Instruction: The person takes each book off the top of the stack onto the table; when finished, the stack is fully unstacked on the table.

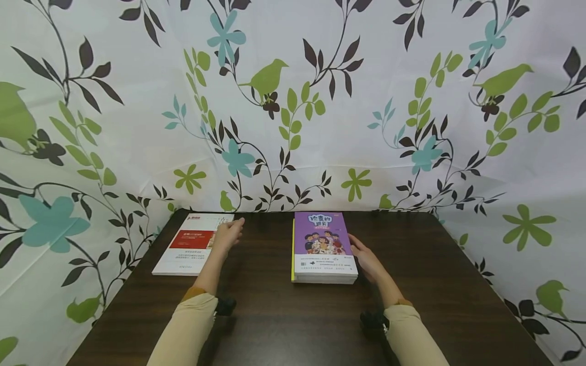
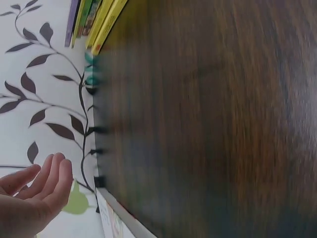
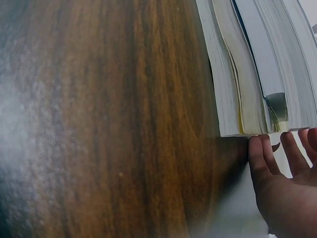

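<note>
A stack of books [image 1: 322, 248] lies near the middle of the table's far part, a purple picture-book cover on top and yellow along its left edge. Against the stack's right side rest the fingertips of my right hand [image 1: 368, 260], fingers fairly straight; the right wrist view shows them at the page edges [image 3: 267, 74]. Further left, a white book [image 1: 192, 244] with a red band lies flat. My left hand [image 1: 227, 238] hovers by its right edge, covering part of it. In the left wrist view that left hand [image 2: 42, 196] has loosely bent fingers and holds nothing.
The dark wooden table [image 1: 293, 325] ends at a patterned cloth [image 1: 293, 127] with leaves and birds, which hangs behind it and along both sides. A dark strap-on device [image 1: 225, 306] sits at the left wrist, another device [image 1: 373, 320] at the right.
</note>
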`<control>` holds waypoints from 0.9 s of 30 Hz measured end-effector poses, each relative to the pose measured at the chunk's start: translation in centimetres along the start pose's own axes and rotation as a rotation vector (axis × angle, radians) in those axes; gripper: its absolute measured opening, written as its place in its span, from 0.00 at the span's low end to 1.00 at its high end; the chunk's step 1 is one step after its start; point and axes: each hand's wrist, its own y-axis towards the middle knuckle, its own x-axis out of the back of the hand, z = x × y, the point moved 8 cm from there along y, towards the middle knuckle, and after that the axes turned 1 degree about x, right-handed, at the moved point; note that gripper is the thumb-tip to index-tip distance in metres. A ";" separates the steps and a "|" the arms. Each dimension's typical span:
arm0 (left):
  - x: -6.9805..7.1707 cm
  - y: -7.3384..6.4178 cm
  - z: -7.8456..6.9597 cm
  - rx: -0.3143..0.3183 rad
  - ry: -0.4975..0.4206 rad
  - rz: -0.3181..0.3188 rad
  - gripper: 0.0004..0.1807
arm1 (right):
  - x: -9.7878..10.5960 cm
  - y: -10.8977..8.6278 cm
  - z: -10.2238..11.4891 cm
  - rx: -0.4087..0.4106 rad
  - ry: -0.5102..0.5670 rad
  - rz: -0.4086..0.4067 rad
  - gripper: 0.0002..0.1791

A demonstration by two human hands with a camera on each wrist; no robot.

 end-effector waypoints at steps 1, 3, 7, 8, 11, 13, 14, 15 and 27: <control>-0.3 0.0 0.0 -0.002 -0.009 0.007 0.34 | -0.1 0.0 0.0 0.003 -0.003 0.003 0.28; -0.9 0.0 0.1 -0.002 -0.030 0.020 0.34 | -0.1 0.0 0.0 0.003 -0.011 0.007 0.28; -2.6 -0.1 0.1 -0.006 -0.072 0.057 0.34 | 0.0 0.1 -0.1 0.001 -0.018 0.002 0.28; -3.1 -0.2 0.1 -0.004 -0.086 0.065 0.34 | 0.1 0.1 -0.1 -0.004 -0.018 -0.003 0.28; -4.7 -0.4 0.3 0.000 -0.112 0.093 0.33 | 0.2 0.1 -0.2 -0.008 -0.028 -0.004 0.28; -5.7 -0.5 0.6 0.003 -0.110 0.115 0.32 | 0.1 0.2 -0.1 -0.005 -0.034 0.000 0.28; -6.2 -0.6 0.7 0.006 -0.110 0.129 0.32 | 0.1 0.2 -0.1 -0.005 -0.033 0.002 0.28; -6.7 -0.6 0.8 0.005 -0.104 0.142 0.32 | 0.0 0.2 -0.1 -0.003 -0.037 0.006 0.28; -10.9 -1.5 1.4 -0.006 -0.053 0.237 0.32 | 0.2 0.0 0.1 -0.018 -0.047 -0.002 0.28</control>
